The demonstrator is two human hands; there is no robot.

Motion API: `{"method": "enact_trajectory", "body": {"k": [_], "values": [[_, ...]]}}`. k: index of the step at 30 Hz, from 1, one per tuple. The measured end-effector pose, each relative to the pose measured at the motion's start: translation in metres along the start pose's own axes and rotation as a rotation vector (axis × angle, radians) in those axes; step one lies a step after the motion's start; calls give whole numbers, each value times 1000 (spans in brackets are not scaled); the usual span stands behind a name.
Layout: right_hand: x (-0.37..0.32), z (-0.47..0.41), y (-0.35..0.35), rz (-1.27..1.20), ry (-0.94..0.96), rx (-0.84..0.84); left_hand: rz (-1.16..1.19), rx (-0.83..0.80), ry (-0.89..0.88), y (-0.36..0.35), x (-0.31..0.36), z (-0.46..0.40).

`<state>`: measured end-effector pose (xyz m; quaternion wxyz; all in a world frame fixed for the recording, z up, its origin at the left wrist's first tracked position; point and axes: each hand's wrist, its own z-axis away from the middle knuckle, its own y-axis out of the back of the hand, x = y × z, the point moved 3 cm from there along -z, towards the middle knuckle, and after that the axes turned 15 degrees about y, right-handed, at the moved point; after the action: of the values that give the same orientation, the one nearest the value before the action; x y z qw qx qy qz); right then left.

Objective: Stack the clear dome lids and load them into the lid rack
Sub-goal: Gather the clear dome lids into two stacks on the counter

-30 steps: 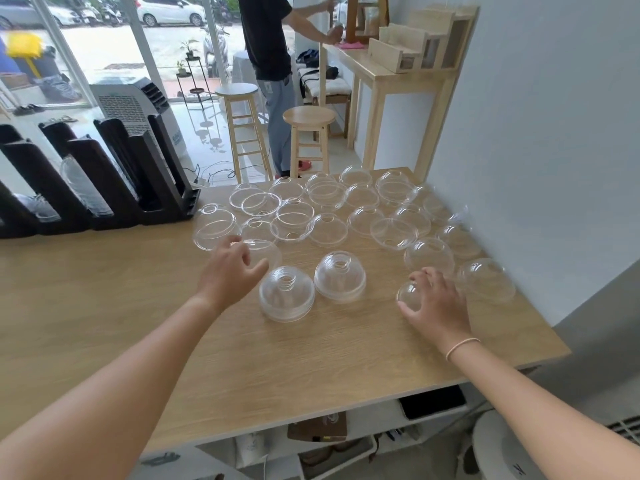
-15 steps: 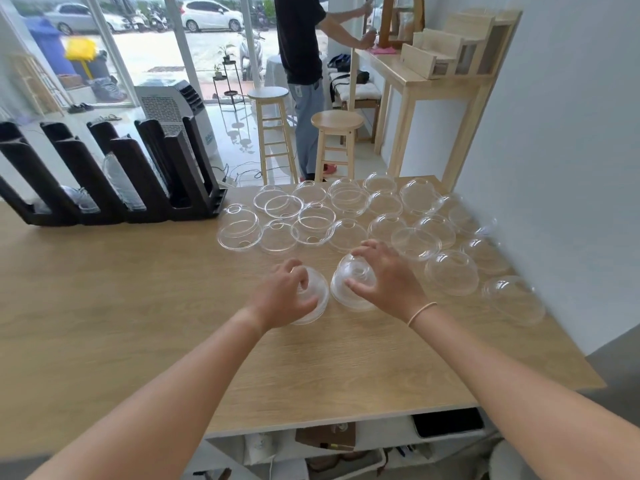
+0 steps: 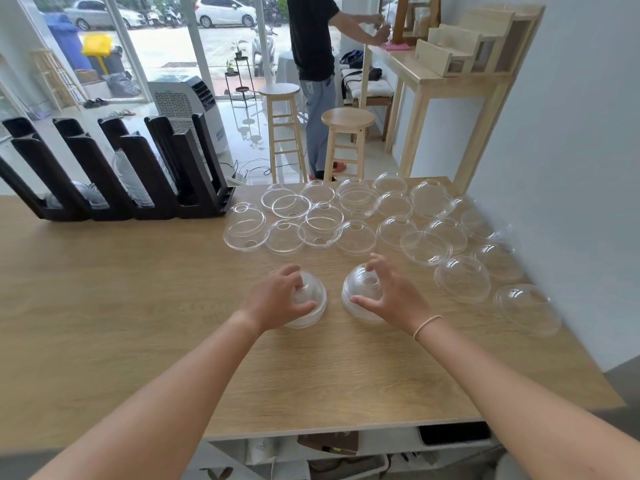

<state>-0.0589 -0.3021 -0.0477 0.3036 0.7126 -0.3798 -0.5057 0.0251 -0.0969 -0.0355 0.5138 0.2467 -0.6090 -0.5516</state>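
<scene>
Two short stacks of clear dome lids stand side by side on the wooden table (image 3: 138, 306). My left hand (image 3: 277, 299) clasps the left lid stack (image 3: 313, 299) from its left side, thumb in front and fingers behind. My right hand (image 3: 391, 292) arches over the right lid stack (image 3: 358, 287), thumb on its front and fingers curled at its back. Several loose dome lids (image 3: 460, 277) lie spread over the far right of the table, some upside down. The black lid rack (image 3: 194, 188) stands at the far left, with a few lids (image 3: 133, 181) in its slots.
The table's right edge runs along a white wall (image 3: 571, 168). Beyond the far edge stand two wooden stools (image 3: 348, 119) and a person (image 3: 311, 46) in a dark shirt at a wooden side table. A shelf with odds and ends sits under the near edge.
My right hand came in from the right with a lid and now sits on the right stack. My left hand moved from the far lids onto the left stack.
</scene>
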Motion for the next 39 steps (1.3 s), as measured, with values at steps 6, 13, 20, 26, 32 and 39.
{"method": "enact_trajectory", "body": {"k": [6, 13, 20, 26, 32, 39], "values": [[3, 3, -1, 43, -65, -65, -13, -24, 1, 2, 3, -3], [-4, -9, -3, 130, -108, -166, -76, -73, 23, 3, 5, -6], [-8, -14, -4, 204, -183, -255, -105, -109, 38, 1, 4, -12], [-15, -21, -6, 172, -224, -279, -124, -148, 54, 3, 4, -18], [-16, -20, -4, 157, -234, -305, -102, -165, 39, 1, 5, -18], [-22, -34, 11, 227, -127, -106, 64, 21, -4, 28, 1, -22]]}}
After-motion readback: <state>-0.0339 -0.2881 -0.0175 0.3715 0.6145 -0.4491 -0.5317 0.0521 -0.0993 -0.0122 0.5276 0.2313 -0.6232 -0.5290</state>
